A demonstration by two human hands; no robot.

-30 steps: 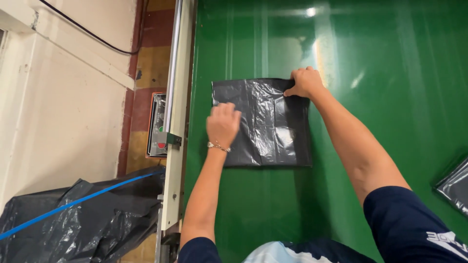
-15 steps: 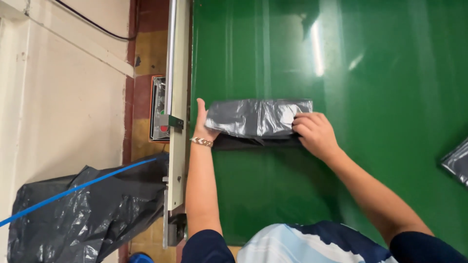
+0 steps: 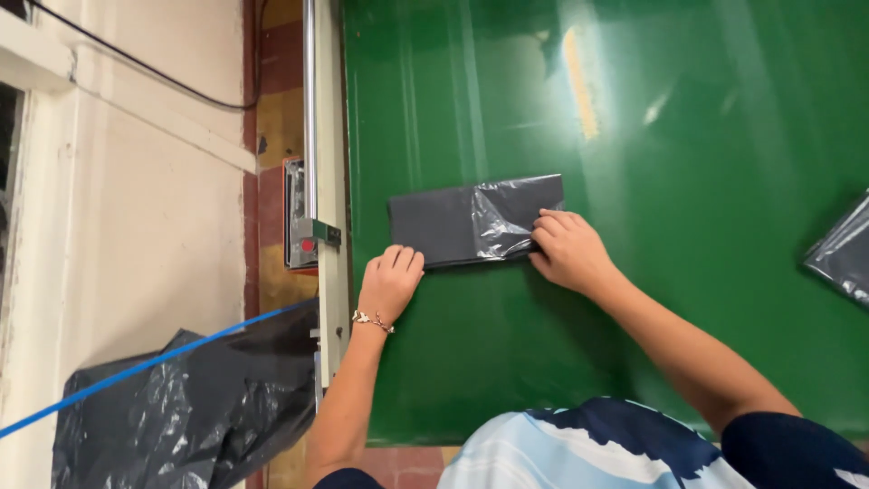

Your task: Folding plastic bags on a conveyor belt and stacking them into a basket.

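Bag (image 3: 475, 220) sits folded into a strip on the green table (image 3: 724, 136). Left hand (image 3: 391, 282) flat at its near-left corner, right hand (image 3: 566, 249) pressing the right end. Looks mid-fold; another fold across seems next.

Black plastic bag (image 3: 475, 220): glossy, thin, folded into a flat, narrow rectangular strip. It lies lengthwise left to right on the green table (image 3: 688, 163), toward its left side. The left portion is smooth; the right portion is wrinkled and reflective.
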